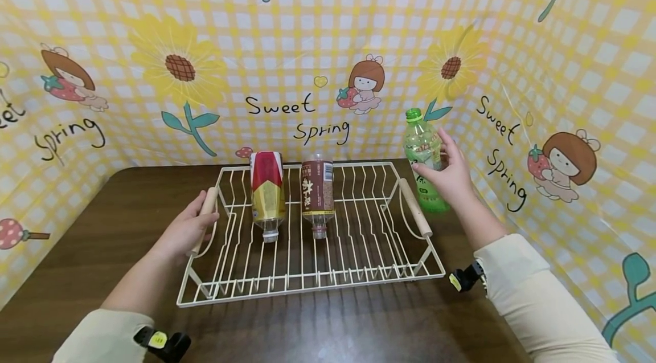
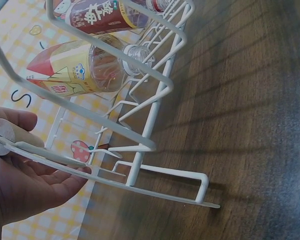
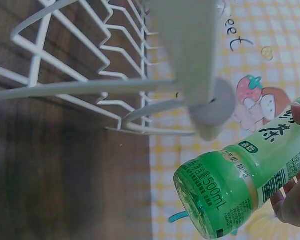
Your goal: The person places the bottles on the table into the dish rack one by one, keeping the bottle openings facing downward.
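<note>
My left hand (image 1: 181,230) grips the wooden handle (image 1: 206,209) at the left end of a white wire dish rack (image 1: 312,281). The thumb lies over the handle, with fingers below it, in the left wrist view. Beyond the rack's right side, my right hand (image 1: 452,175) holds a green plastic bottle (image 1: 421,136) between thumb and fingers, its neck up and leaning slightly left. The bottle's base (image 3: 195,200) shows in the right wrist view. Two bottles lie inside the rack with necks toward me: one with a red and yellow label (image 1: 267,192), one with a maroon label (image 1: 318,186).
The rack stands on a dark brown wooden table (image 1: 328,331). A second wooden handle (image 1: 416,207) stands up at the rack's right end, close to the green bottle. Yellow checked cloth (image 1: 287,27) rises behind and along both sides.
</note>
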`<state>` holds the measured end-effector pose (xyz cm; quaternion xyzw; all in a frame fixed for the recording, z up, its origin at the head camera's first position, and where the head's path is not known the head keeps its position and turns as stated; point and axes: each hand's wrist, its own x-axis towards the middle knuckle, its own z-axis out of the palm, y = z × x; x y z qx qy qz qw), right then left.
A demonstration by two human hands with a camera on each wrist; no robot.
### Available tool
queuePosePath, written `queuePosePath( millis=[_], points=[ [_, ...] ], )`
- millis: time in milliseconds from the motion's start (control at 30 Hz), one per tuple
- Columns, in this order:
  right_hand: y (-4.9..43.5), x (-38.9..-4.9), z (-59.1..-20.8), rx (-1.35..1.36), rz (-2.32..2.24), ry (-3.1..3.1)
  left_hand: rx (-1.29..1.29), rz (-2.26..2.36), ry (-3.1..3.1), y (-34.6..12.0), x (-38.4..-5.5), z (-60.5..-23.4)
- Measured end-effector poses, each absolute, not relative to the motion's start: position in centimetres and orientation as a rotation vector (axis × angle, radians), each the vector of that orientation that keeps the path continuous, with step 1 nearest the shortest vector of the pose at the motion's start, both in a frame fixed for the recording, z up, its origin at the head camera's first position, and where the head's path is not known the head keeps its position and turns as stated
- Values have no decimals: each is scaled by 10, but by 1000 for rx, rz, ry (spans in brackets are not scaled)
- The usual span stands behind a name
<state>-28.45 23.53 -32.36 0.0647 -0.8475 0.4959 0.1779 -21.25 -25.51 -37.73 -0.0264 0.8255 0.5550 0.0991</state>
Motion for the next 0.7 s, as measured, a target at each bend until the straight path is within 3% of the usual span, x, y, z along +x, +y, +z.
queuePosePath(
  millis=[700],
  points=[
    [192,-263,-283,338,1355,-2443,-68,1645,2426,-256,-212,-376]
  ],
)
